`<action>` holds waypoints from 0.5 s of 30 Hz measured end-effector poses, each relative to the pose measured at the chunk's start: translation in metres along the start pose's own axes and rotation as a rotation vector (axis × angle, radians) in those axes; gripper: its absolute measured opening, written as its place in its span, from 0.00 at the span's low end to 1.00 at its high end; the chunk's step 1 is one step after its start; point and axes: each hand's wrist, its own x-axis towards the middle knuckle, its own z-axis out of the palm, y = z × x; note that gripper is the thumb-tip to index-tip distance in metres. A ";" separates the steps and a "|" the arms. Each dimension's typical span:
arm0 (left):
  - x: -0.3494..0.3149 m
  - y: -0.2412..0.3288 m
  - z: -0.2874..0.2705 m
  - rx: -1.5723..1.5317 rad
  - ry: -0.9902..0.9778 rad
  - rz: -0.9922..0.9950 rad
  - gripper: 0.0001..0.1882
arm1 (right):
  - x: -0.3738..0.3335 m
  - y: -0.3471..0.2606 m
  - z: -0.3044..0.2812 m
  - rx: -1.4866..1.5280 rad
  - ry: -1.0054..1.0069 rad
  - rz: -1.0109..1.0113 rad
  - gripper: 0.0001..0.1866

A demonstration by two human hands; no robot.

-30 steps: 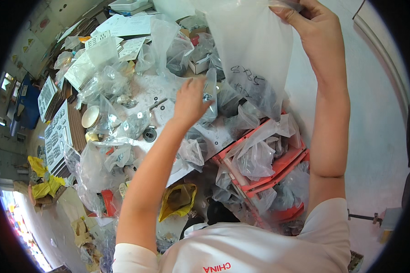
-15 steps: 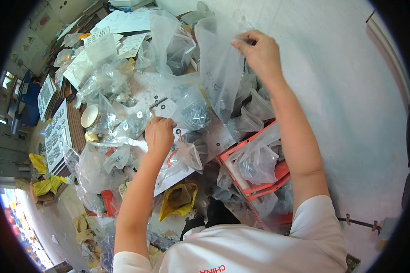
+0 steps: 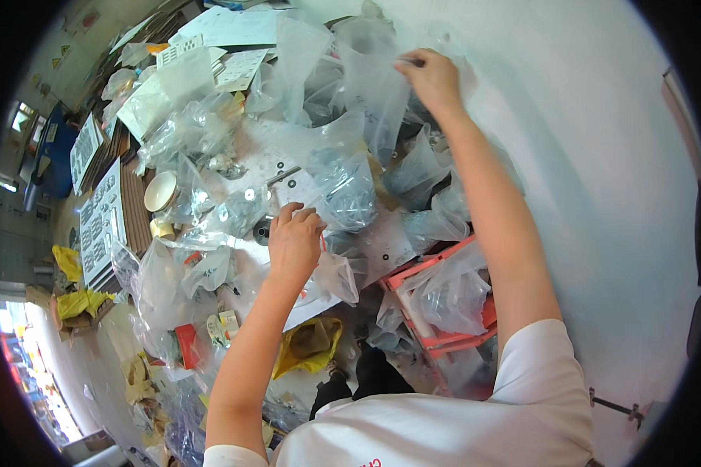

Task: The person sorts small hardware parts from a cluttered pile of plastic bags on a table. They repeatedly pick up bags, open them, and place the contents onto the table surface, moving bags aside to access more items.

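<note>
My right hand [image 3: 438,82] is raised at the far right of the table. Its fingertips pinch the edge of a tall, translucent plastic bag [image 3: 375,97]. My left hand [image 3: 292,245] hovers over the middle of the table, its bent fingers apart with nothing visible in them. Beside it lies a dark round part [image 3: 262,231]. Just right of the left hand stands a clear bag filled with shiny metal pieces [image 3: 346,191]. A metal rod [image 3: 283,176] and several small dark washers [image 3: 291,184] lie on the white surface beyond that hand.
A red crate [image 3: 436,342] with bagged parts stands at the near right, by the white wall [image 3: 584,156]. A yellow bag [image 3: 310,350] sits open below the table edge. Crumpled plastic bags [image 3: 183,284], a cream bowl [image 3: 160,191] and stacked printed cards [image 3: 105,226] crowd the left.
My left hand has moved slightly right and its fingers have spread. The right hand stays high at the bag, whose upper part has slackened and shifted. The view has turned a little.
</note>
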 end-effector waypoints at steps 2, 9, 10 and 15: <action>0.000 0.002 0.002 -0.002 -0.038 -0.021 0.06 | -0.003 0.023 -0.011 -0.038 -0.016 0.065 0.16; 0.015 0.030 0.016 -0.198 -0.125 -0.026 0.06 | -0.044 0.086 -0.006 -0.194 -0.217 0.185 0.14; 0.018 0.035 0.017 -0.211 -0.120 -0.038 0.05 | -0.042 0.091 -0.004 -0.173 -0.247 0.210 0.14; 0.026 0.054 0.011 -0.194 -0.097 0.007 0.06 | -0.030 0.075 -0.003 -0.354 -0.107 0.117 0.12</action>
